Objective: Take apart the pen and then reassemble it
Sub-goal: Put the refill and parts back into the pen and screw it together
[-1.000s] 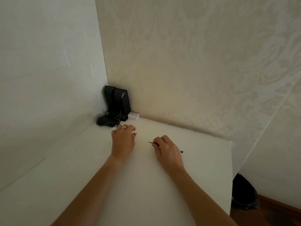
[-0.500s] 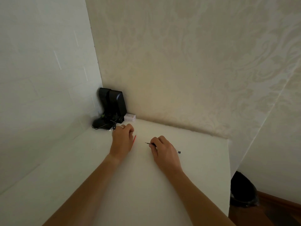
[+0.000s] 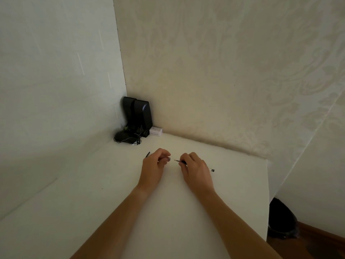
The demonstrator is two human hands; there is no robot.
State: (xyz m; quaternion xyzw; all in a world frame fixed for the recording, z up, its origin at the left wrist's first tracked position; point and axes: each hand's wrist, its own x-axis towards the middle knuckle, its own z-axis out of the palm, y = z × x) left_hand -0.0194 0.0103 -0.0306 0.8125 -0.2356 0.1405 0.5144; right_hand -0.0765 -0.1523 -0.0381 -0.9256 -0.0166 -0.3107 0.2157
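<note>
The pen is in two parts over the white table [image 3: 104,202]. My right hand [image 3: 196,170] pinches the thin ink refill [image 3: 178,161]; its metal tip points left and its dark tail end sticks out past my wrist on the right. My left hand [image 3: 155,164] is closed around the pen barrel [image 3: 147,154], whose dark end pokes out to the left; the open end faces the refill tip. A small gap separates barrel opening and refill tip. Most of the barrel is hidden in my fist.
Two black speakers [image 3: 138,114] stand in the far corner with a dark mouse and tangled cable [image 3: 126,137] in front. A small white box [image 3: 155,131] lies beside them. The table's right edge drops to a dark bin [image 3: 281,220] on the floor.
My left hand has lifted the barrel off the table and turned it toward the right hand. The right hand still holds the refill, its tip closer to the left hand.
</note>
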